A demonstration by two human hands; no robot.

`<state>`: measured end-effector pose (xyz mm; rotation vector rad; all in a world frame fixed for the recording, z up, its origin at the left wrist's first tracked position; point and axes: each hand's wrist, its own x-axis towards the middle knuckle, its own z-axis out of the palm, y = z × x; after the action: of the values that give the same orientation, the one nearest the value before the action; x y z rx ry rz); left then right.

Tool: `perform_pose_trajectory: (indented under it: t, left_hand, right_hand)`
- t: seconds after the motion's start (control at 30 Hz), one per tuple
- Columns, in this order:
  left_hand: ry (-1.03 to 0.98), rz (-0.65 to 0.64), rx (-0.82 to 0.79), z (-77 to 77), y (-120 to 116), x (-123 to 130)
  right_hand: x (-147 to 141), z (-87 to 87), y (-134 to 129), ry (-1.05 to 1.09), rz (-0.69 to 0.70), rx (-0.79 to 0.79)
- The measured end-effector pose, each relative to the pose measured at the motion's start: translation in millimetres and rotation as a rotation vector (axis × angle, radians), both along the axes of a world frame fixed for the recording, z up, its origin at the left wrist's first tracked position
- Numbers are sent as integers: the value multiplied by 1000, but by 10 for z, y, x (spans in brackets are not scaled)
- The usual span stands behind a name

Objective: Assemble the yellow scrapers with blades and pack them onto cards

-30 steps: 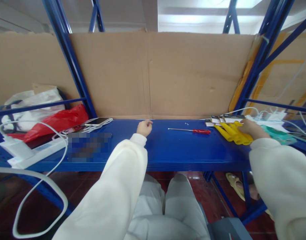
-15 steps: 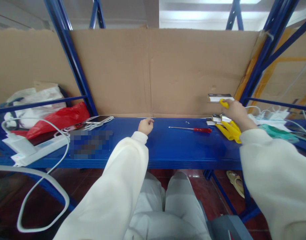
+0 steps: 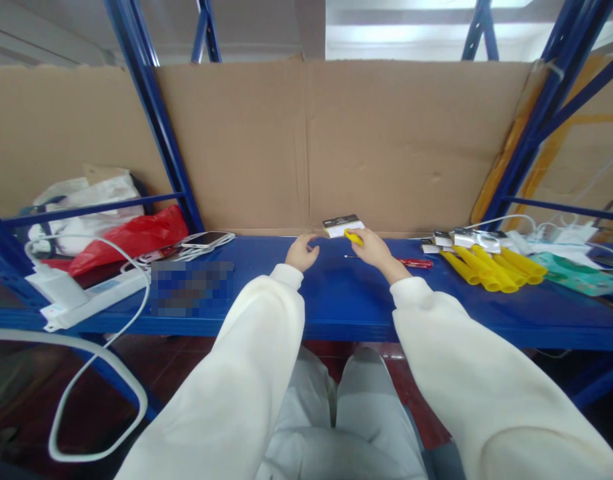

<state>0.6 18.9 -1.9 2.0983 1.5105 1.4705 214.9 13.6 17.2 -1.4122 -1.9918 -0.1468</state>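
My right hand (image 3: pixel 371 250) is closed on the yellow handle (image 3: pixel 355 237) of an item with a flat black-and-white head (image 3: pixel 343 225), held above the blue table near the cardboard. Just left of it, my left hand (image 3: pixel 302 253) has its fingers apart and holds nothing. Beneath and beside my right hand lies a screwdriver with a red handle (image 3: pixel 415 263), its shaft partly covered. Several similar items with yellow handles (image 3: pixel 491 270) rest in a row on the right, their black-and-white ends toward the cardboard.
Cardboard (image 3: pixel 236 147) stands behind the blue table (image 3: pixel 346 300). At the left are a white power strip (image 3: pixel 103 293) with cables, a phone (image 3: pixel 206 239) and a red bag (image 3: pixel 131 240). A green packet (image 3: pixel 573 273) lies at the far right.
My right hand has moved left from the row of yellow-handled items to the middle, carrying one of them. My left hand's fingers have spread. The view has shifted slightly.
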Motion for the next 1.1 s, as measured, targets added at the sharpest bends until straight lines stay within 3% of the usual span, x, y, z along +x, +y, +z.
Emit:
perform_pose_trajectory:
  t: [0.23,0.43,0.7,0.9,0.97,1.1]
  left_hand:
    - [-121,-160,-26,-31,12,93]
    - [-464,-138,-187,14,41,252]
    - [-675,-65,-166,86,74,640]
    - [-593,-82,-220,68,44,642]
    - [-556,-111,-187,71,23,593]
    - [-527,-240,-279,78,-30,570]
  right_hand:
    - [13,-141,-79,-47,58,-2]
    - [-12,-152,19,118,39,3]
    - [-15,-171,105,250,65,24]
    - [-9,-173,72,248,61,-10]
    - [-8,-169,54,260,61,-20]
    - [1,-163,25,295,76,-11]
